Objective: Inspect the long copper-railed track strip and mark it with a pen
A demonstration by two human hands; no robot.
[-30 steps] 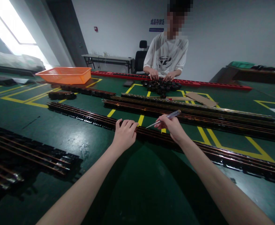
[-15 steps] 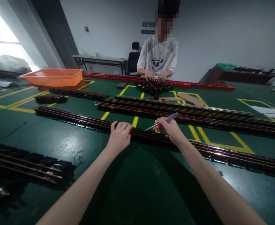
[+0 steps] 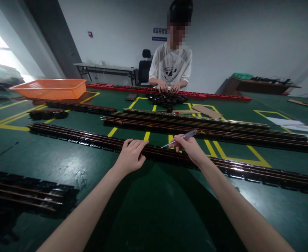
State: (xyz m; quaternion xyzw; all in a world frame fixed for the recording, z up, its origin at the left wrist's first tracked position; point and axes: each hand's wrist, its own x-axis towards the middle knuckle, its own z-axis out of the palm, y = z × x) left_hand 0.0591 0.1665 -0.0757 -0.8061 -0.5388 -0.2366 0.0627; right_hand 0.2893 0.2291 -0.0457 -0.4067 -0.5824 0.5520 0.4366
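A long black strip with copper-coloured rods [image 3: 237,168] runs across the green table in front of me. My left hand [image 3: 130,155] rests over this strip, fingers bent across to its far edge, holding it down. In my right hand [image 3: 187,147] is a thin screwdriver [image 3: 189,134] with a clear handle, slanted so its shaft points down to the left. Its tip is at the strip's top, just right of my left hand; whether it touches cannot be made out. Further strips with rods [image 3: 154,126] lie parallel behind.
Across the table a person [image 3: 171,66] handles a pile of small black parts [image 3: 166,99]. An orange basket [image 3: 51,89] stands at the back left, near a red rail [image 3: 216,96]. Cardboard [image 3: 207,111] lies mid-table. More black strips [image 3: 25,192] lie at the near left.
The whole view has shifted slightly. My left hand's thumb now sticks out more to the side. The screwdriver stays at nearly the same spot on the strip.
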